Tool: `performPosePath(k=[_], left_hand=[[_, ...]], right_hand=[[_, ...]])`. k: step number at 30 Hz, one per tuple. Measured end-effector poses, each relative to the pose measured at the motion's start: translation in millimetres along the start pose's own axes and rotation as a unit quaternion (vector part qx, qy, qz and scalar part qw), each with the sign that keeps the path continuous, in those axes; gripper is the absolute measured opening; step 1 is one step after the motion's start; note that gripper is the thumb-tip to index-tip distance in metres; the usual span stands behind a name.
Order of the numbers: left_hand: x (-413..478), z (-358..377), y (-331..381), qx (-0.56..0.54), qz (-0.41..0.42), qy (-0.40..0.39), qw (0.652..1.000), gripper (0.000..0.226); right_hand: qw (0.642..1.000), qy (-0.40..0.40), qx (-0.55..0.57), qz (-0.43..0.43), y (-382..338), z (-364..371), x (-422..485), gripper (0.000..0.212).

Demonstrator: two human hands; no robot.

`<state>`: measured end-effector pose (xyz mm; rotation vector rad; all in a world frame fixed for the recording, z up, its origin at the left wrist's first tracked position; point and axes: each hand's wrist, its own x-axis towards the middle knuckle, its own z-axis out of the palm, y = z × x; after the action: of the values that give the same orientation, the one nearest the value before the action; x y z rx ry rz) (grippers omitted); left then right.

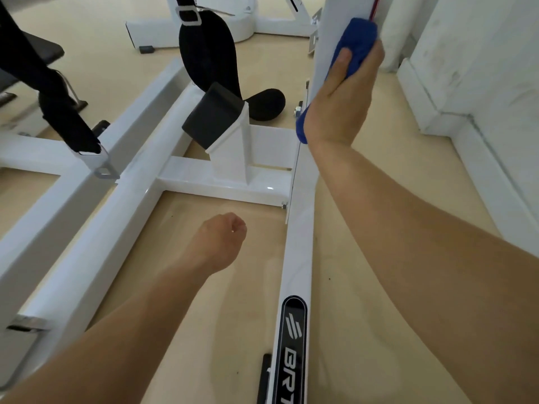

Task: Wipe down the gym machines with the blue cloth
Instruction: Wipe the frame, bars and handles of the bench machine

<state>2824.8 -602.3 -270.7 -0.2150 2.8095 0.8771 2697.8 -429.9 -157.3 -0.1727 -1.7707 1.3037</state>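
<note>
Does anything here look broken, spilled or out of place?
Nothing looks broken or spilled. The only blemishes are grey smudges on the white wall at right and a few dark specks on the floor.

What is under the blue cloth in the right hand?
The blue cloth lies against the machine's white upright post, held there by the right hand. The strip of post beneath the cloth is covered, so its condition cannot be seen.
</note>
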Motion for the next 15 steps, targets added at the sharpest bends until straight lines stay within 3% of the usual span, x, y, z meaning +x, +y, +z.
performPosePath(k=[7, 12, 13, 15], left_hand=[[6.8, 1.8, -1.7, -0.006, -0.017, 0.006, 1.000, 0.025], [-3.2, 2.5, 3.4, 0.009, 0.008, 0.000, 1.000, 0.025], [-3.8, 1.4, 4.4, 0.011, 0.013, 0.001, 1.000, 0.025], [-2.9, -1.9, 6.0, 0.005, 0.018, 0.004, 1.000, 0.025]], right_hand=[[0.977, -0.168, -0.110, 0.079, 59.1, -20.1, -45.0, 0.057], [0.917, -0.271, -0.150, 0.253, 91.5, -48.5, -82.8, 0.046], [0.925, -0.259, -0.149, 0.235, 89.1, -55.5, -89.0, 0.045], [0.961, -0.212, -0.164, 0.073, 76.8, -68.6, -96.8, 0.052]])
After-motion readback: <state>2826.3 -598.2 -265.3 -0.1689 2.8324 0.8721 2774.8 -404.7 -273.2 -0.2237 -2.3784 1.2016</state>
